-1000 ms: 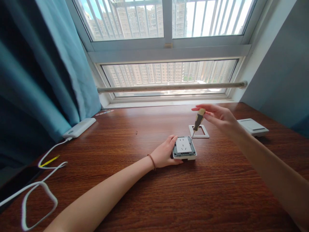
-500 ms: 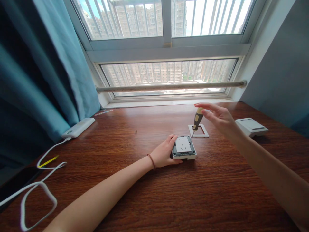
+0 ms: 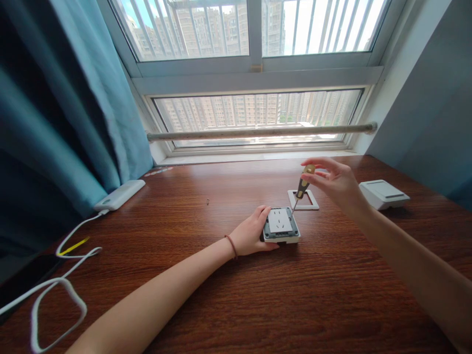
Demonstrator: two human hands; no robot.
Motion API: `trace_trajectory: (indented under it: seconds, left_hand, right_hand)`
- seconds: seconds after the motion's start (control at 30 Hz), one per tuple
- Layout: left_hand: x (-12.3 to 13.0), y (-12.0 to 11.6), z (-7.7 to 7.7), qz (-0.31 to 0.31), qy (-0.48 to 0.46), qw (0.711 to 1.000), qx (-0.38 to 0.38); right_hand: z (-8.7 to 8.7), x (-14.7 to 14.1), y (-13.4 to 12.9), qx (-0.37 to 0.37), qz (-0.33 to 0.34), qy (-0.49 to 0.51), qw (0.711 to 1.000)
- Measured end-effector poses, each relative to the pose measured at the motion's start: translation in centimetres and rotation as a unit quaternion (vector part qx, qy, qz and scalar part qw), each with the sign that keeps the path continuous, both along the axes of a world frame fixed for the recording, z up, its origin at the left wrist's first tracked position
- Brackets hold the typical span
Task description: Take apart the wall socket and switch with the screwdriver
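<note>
A white wall socket with a grey inner frame (image 3: 280,221) lies face up on the wooden table. My left hand (image 3: 251,233) is closed around its left side, thumb along the front edge. My right hand (image 3: 332,184) pinches the top of a black and yellow screwdriver (image 3: 303,187) between thumb and fingers. The screwdriver leans, its tip down at the right side of the socket's grey frame. Behind the socket lies a white cover frame (image 3: 313,202), partly hidden by the screwdriver. A small screw (image 3: 207,201) lies apart, to the left.
At the right stands a white switch box (image 3: 385,192). A white power bank (image 3: 121,194) with a white cable (image 3: 75,290) and a yellow strip (image 3: 74,245) are at the left, beside a blue curtain (image 3: 110,108). A window sill borders the table's back edge.
My right hand has shifted slightly right, and its fingers have closed around the top of the screwdriver's handle. The handle leans a little more to the right. My left hand and the socket stay put.
</note>
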State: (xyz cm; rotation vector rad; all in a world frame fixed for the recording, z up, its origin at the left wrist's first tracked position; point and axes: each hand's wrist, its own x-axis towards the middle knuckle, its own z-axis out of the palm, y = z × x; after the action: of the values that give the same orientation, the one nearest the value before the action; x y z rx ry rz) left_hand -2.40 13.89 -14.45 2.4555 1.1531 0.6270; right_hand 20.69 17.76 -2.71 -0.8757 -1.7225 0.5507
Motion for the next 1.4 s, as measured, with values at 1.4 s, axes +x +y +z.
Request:
trace_trajectory:
  seconds: [1.4]
  left_hand:
    - [-0.1, 0.0, 0.0, -0.003, -0.002, 1.000, -0.003]
  right_hand:
    - [0.5, 0.3, -0.4, -0.028, 0.036, -0.001, 0.999]
